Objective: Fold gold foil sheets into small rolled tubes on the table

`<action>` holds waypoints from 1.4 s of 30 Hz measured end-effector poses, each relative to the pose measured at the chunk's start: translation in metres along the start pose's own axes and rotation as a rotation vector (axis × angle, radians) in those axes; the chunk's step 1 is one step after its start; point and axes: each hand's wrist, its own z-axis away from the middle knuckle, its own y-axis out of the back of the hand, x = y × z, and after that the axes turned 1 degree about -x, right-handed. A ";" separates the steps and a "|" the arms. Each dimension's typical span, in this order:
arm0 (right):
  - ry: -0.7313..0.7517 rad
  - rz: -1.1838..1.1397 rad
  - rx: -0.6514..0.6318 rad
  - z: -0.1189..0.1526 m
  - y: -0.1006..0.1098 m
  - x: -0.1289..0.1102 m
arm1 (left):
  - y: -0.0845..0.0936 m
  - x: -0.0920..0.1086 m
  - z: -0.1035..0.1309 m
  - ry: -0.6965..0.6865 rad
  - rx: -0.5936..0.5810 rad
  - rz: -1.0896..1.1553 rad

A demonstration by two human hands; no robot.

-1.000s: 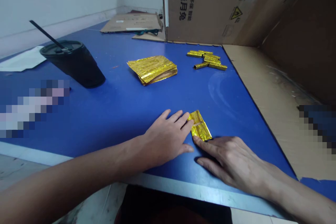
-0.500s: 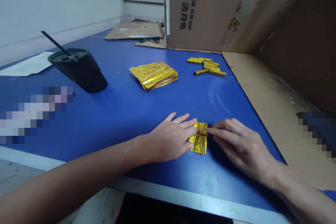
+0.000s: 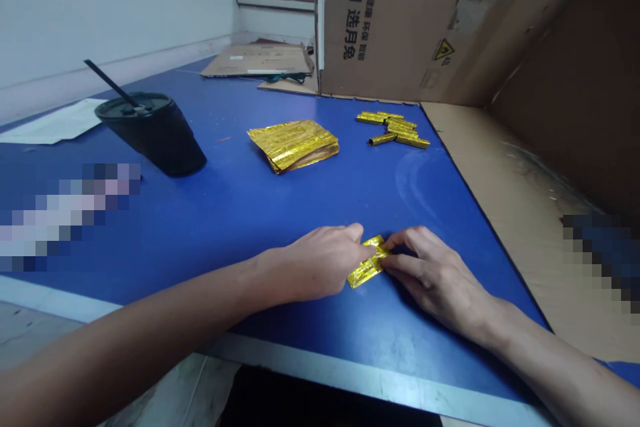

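Note:
A small folded piece of gold foil paper (image 3: pixel 367 269) lies aslant on the blue table (image 3: pixel 310 203) between my hands. My left hand (image 3: pixel 325 263) has its fingers curled in, with one fingertip pressing on the foil from the left. From the right, my right hand (image 3: pixel 430 270) pinches the foil's edge between its fingertips. Farther back, a stack of flat gold sheets (image 3: pixel 295 143) sits near the middle. Several narrow folded gold strips (image 3: pixel 400 125) lie in a loose pile at the back right.
A black cup with a straw (image 3: pixel 155 137) stands at the left beside a white sheet (image 3: pixel 53 123). Flat cardboard (image 3: pixel 255 60) lies at the back. A large cardboard box (image 3: pixel 400 27) rises behind the table's right half.
My left hand's fingers were spread and are now curled. The foil has become narrower and turned aslant. My right hand has moved left and now grips its edge.

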 end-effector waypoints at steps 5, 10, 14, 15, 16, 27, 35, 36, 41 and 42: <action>0.007 -0.106 -0.010 -0.002 -0.003 0.002 | 0.005 0.006 0.000 0.018 -0.036 0.079; 0.002 -0.158 0.004 -0.002 -0.005 0.006 | 0.006 0.013 -0.001 0.014 -0.023 0.051; 0.020 -0.128 -0.005 -0.004 -0.004 0.005 | 0.002 0.014 -0.002 0.026 -0.015 0.065; 0.018 -0.117 -0.007 -0.005 -0.004 0.005 | 0.001 0.013 -0.002 0.032 -0.010 0.069; 0.014 -0.105 -0.010 -0.006 -0.003 0.004 | 0.000 0.013 -0.001 0.034 -0.008 0.070; -0.013 -0.085 -0.126 -0.008 0.002 0.000 | -0.003 0.007 0.003 -0.067 -0.010 0.111; -0.046 -0.163 -0.147 -0.011 0.006 0.001 | -0.002 0.003 0.005 -0.030 -0.011 0.283; -0.038 -0.163 -0.156 -0.011 0.006 0.002 | -0.002 0.003 0.006 -0.004 -0.013 0.307; -0.004 -0.169 -0.178 -0.012 0.007 0.006 | 0.002 0.002 0.006 0.025 -0.016 0.352; -0.009 -0.182 -0.177 -0.012 0.007 0.006 | 0.003 0.001 0.006 0.019 -0.009 0.353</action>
